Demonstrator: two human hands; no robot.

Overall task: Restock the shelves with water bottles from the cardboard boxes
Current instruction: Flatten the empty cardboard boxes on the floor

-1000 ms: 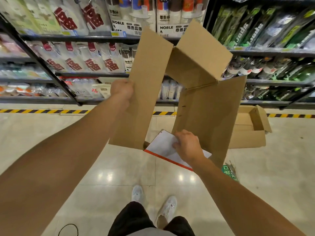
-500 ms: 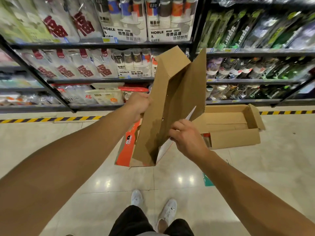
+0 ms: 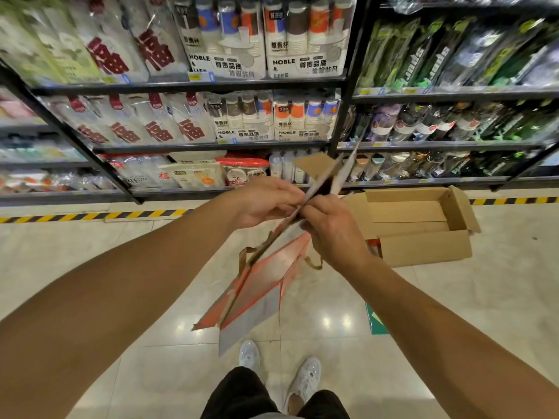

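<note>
Cardboard box (image 3: 266, 285) flattened, pinched between left hand (image 3: 263, 204) and right hand (image 3: 332, 228).
"NOBLE & LIFE" printed on cup packs (image 3: 305, 40) shelved above.

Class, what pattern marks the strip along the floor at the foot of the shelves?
Diagonal yellow and black stripes on the floor strip, seen in the head view.

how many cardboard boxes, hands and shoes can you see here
cardboard boxes: 2, a flattened box held in both hands and an open box on the floor
hands: 2, left hand and right hand
shoes: 2, left shoe and right shoe
total: 6
</note>
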